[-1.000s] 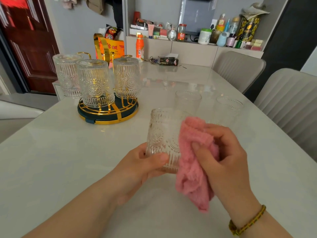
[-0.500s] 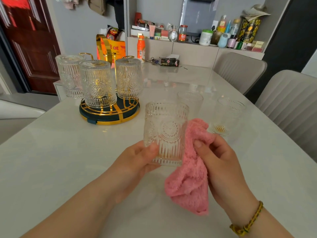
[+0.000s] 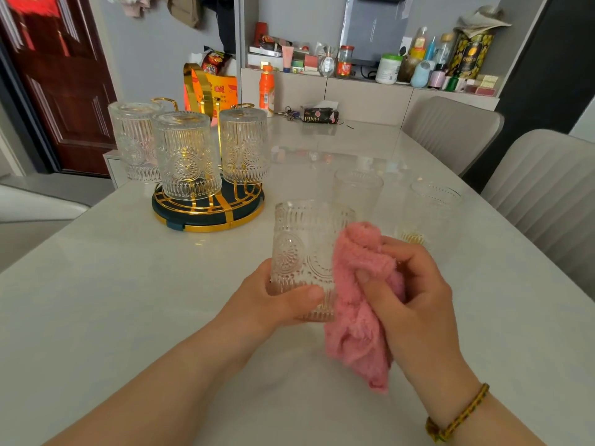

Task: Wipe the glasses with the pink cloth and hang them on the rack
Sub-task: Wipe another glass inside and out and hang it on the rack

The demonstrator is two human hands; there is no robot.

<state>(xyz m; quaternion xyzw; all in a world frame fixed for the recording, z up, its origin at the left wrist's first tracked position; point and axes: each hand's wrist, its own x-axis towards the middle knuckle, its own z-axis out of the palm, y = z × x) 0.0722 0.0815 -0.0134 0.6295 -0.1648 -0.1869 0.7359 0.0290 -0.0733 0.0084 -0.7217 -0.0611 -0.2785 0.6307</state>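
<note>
Her left hand (image 3: 277,300) grips the glass (image 3: 306,252); beside it, her right hand (image 3: 415,294) bunches the pink cloth (image 3: 357,317), seemingly touching glass.

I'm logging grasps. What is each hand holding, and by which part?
The left hand grips the glass by its lower wall; the right hand pinches the pink cloth near its upper end, the rest hanging down.

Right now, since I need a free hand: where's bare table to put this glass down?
Bare table lies left of the left hand, in front of the rack. Crowded beyond the held glass: two upright glasses stand there.
</note>
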